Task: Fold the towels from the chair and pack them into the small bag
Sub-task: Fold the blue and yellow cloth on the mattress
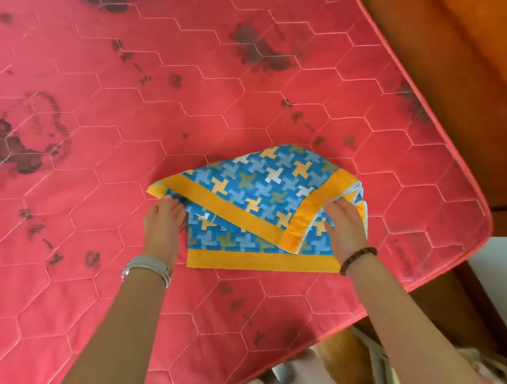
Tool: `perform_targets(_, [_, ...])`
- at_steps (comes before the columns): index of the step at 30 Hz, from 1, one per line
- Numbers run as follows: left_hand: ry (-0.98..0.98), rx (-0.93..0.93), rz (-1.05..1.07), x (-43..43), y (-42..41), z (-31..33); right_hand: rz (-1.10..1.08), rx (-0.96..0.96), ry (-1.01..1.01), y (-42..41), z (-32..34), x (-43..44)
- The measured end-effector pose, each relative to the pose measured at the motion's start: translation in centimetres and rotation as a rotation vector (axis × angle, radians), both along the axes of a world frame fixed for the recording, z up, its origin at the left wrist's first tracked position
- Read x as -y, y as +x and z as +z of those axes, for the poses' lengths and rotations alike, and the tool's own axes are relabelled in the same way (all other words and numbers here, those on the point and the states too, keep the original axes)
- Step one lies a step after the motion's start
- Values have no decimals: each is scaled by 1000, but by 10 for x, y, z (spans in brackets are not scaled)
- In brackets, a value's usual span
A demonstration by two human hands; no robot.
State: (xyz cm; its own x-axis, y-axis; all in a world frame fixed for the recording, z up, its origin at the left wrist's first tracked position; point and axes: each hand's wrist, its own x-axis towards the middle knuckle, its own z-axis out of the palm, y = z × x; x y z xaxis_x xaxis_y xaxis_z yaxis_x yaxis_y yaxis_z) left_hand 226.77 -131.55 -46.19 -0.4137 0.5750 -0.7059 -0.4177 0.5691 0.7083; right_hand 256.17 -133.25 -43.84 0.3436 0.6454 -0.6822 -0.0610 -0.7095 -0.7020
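Plenty of bare red mattress [84, 180] stretched from ten round to one o'clock of the towel [258, 191]. At three o'clock the mattress edge ran close, wooden frame [454, 71] just past it. Left hand [164, 217] sat at nine, right hand [344, 215] at four, forearms barring the near side.

The towel [258, 191] at lower centre shows blue, white, yellow and green pinwheel crosses within an orange-yellow border. The mattress [108, 114] is pink-red, hexagon-quilted, with dark stains.
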Motion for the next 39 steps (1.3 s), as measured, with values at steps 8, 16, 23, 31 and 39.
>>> perform_targets(8, [39, 96, -71, -26, 9, -10, -60, 7, -39, 8, -24, -13])
perform_targets(16, [78, 81, -18, -23, 12, 33, -10, -12, 43, -3, 30, -14])
perform_targets(23, [278, 89, 76, -39, -17, 141, -11, -80, 203, -21, 140, -49])
perform_targets(31, [541, 51, 218, -71, -68, 294, 130, -234, 377, -81, 252, -109])
perform_targets(39, [547, -136, 262, -51, -116, 342, 149, -368, 435, -134, 305, -117])
